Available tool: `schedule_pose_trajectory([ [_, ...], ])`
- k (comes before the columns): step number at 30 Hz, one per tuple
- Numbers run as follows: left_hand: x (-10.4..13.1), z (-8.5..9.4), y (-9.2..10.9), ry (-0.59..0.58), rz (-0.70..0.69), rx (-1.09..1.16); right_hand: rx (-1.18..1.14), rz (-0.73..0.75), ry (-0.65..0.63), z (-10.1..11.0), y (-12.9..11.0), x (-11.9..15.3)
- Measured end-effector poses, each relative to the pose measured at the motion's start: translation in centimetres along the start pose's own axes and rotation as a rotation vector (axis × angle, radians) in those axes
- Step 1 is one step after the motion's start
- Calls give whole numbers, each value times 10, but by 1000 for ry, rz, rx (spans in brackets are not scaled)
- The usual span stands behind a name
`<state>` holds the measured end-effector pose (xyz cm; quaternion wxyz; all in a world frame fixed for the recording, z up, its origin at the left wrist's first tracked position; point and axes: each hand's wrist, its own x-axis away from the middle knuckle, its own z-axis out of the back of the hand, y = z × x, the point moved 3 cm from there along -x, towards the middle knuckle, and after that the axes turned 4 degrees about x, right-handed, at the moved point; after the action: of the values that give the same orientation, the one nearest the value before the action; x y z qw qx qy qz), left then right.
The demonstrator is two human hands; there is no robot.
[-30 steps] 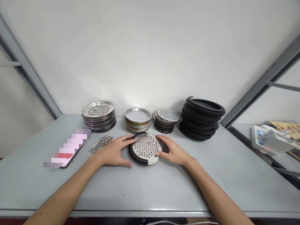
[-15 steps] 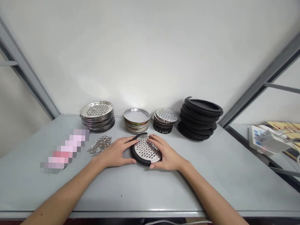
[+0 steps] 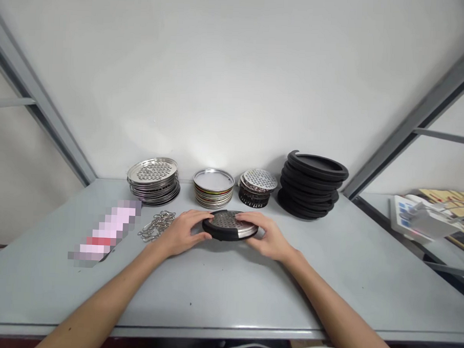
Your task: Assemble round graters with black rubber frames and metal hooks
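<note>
1. Black rim (image 3: 222, 233) left the perforated metal disc (image 3: 225, 221) bare at front right; uneven pressure there could have popped it loose.
2. Left hand (image 3: 187, 231) and right hand (image 3: 266, 236) held the disc from opposite sides, fingers on top.
3. It lay between them, nearer the table's (image 3: 219, 296) back edge than its front.

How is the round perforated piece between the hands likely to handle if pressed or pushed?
The round perforated piece will probably stay stiff, since its face looks like sheet metal. Its black edging might give a little or slip, as it stops short at the near right. The metal rim bared there looks shiny, so it could be slippery.
</note>
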<state>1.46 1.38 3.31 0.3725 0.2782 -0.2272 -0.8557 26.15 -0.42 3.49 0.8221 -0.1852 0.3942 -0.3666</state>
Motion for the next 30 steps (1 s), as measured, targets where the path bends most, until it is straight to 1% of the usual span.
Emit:
schedule_pose_trajectory([
  [3, 3, 4, 1, 46, 35, 94, -177, -184, 168, 4, 2, -1],
  [6, 6, 7, 4, 51, -2, 86, -376, -353, 255, 3, 6, -1],
  [8, 8, 9, 8, 60, -35, 29, -507, -432, 257, 0, 9, -1],
  [11, 9, 9, 15, 80, -51, -58, -663, -554, 192, -8, 12, 0],
  [13, 9, 4, 20, 42, -87, -115, -718, -619, 154, -14, 13, 1],
  [15, 8, -3, 25, -30, -138, -158, -721, -648, 140, -18, 13, 1],
  [18, 8, -12, 26, -120, -165, -163, -621, -586, 131, -22, 10, -2],
  [21, 9, -16, 20, -187, -110, -130, -441, -482, 97, -24, 9, -3],
  [24, 11, -14, 15, -243, -35, -93, -257, -482, 49, -27, 14, -1],
  [28, 13, -11, 15, -285, 6, -76, 15, -472, -25, -29, 21, 3],
  [30, 13, -13, 14, -292, 37, -75, 145, -446, -20, -27, 20, 4],
])
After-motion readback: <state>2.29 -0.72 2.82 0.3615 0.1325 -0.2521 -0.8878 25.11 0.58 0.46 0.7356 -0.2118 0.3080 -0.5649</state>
